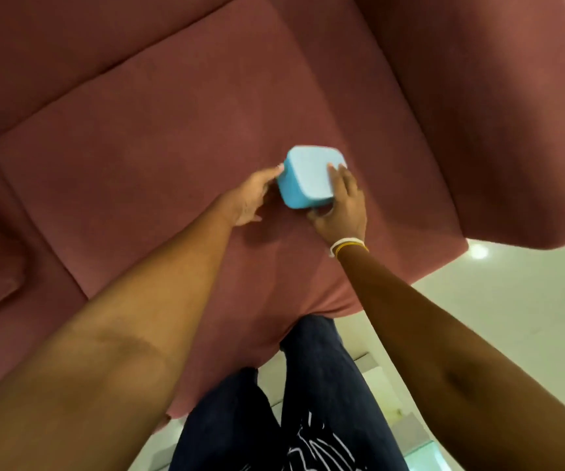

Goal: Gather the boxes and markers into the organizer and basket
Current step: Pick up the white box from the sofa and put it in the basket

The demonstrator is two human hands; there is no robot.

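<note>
A light blue box (pixel 310 176) with rounded corners sits on the seat of a dusty pink sofa (pixel 159 137). My right hand (pixel 340 207) grips its right side, fingers on the top and thumb under the near corner. My left hand (pixel 252 195) touches its left side with the fingertips at the upper left corner. The box looks tilted toward me. No markers, organizer or basket are in view.
The sofa's backrest (pixel 80 42) runs along the top and its armrest (pixel 498 107) rises on the right. A pale glossy floor (pixel 512 300) lies to the right and below. My legs in dark trousers (pixel 311 402) stand against the seat's front edge.
</note>
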